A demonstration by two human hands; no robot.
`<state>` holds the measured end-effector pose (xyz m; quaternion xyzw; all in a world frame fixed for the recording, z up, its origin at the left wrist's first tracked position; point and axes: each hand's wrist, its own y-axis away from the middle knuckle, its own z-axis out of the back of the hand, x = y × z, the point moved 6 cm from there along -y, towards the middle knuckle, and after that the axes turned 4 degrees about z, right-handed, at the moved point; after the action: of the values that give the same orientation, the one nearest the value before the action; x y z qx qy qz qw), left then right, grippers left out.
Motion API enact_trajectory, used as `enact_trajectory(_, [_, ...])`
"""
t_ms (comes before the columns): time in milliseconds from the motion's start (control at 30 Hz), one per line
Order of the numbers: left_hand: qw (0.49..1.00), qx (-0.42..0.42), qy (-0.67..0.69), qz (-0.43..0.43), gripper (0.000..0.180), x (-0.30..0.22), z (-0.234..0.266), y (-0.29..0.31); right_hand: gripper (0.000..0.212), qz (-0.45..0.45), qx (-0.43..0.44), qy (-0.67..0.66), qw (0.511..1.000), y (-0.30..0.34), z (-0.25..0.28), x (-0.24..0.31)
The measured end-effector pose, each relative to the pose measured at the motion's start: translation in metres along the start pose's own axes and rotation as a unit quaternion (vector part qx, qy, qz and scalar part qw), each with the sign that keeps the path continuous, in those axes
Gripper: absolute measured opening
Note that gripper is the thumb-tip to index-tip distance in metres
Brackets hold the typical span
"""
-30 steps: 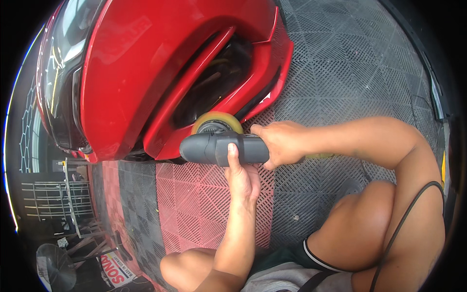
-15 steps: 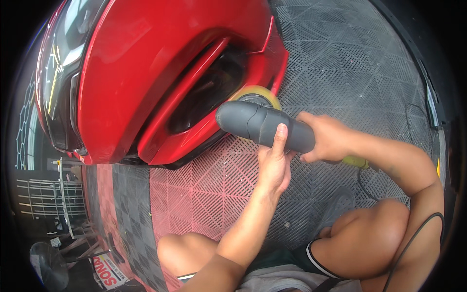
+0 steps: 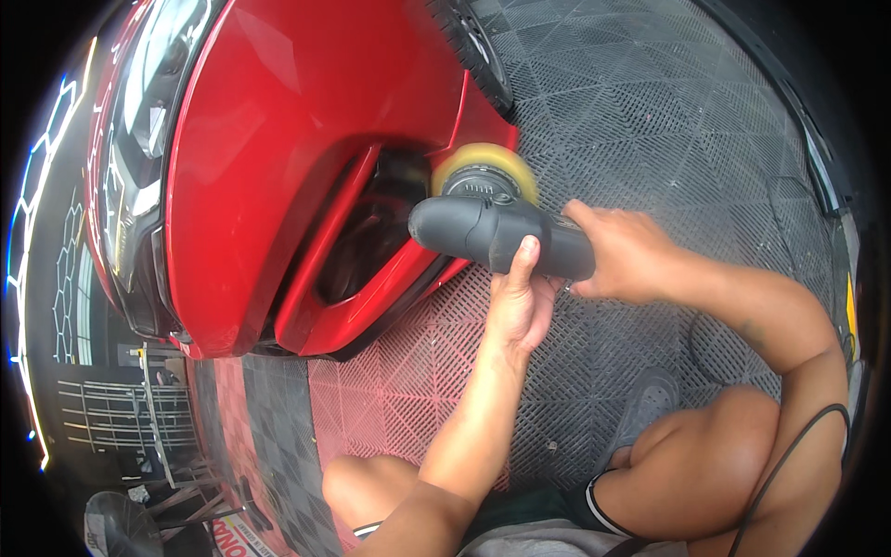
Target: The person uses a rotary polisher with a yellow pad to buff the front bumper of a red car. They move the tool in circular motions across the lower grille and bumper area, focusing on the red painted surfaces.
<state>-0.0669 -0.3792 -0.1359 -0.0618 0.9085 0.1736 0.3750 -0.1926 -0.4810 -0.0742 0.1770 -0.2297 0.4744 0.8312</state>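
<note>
Near the frame's centre, the left hand (image 3: 524, 311) is cradling and the right hand (image 3: 624, 251) gripping a black polisher (image 3: 510, 234), likely hefty, rigid, and softer at its yellow pad (image 3: 484, 155), best held by casing (image 3: 464, 226) and rear end (image 3: 573, 254).

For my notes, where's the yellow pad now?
In the head view, the yellow pad sits above centre on the polisher, right of the dark opening in the bumper.

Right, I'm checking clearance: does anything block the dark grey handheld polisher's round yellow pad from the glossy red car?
Nothing visible does: the round yellow pad overlaps the glossy red car in view, though contact is unclear.
</note>
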Motion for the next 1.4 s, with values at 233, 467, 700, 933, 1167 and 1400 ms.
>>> enact_trajectory(233, [1.000,0.023,0.015,-0.005,0.065,0.003,-0.007,-0.010,0.070,0.002,-0.036,0.034,0.999,0.005,0.007,-0.006])
enact_trajectory(467, [1.000,0.027,0.012,-0.001,0.064,0.003,0.000,-0.012,0.071,-0.010,-0.036,0.038,0.999,0.005,0.006,-0.002])
enact_trajectory(700, [0.999,-0.033,-0.006,0.024,0.067,-0.001,-0.001,0.004,0.077,-0.008,0.021,-0.043,0.999,-0.005,-0.005,-0.007])
enact_trajectory(933, [0.993,-0.108,-0.019,0.035,0.072,-0.002,0.020,0.035,0.080,0.013,0.102,-0.122,0.987,-0.021,-0.043,0.001])
enact_trajectory(1167, [0.983,-0.183,0.016,-0.025,0.069,-0.019,0.065,0.077,0.079,0.067,0.159,-0.095,0.980,-0.044,-0.075,0.053])
enact_trajectory(1400, [0.966,-0.238,0.039,-0.088,0.069,-0.066,0.125,0.129,0.088,0.101,0.226,-0.091,0.964,-0.073,-0.101,0.148])
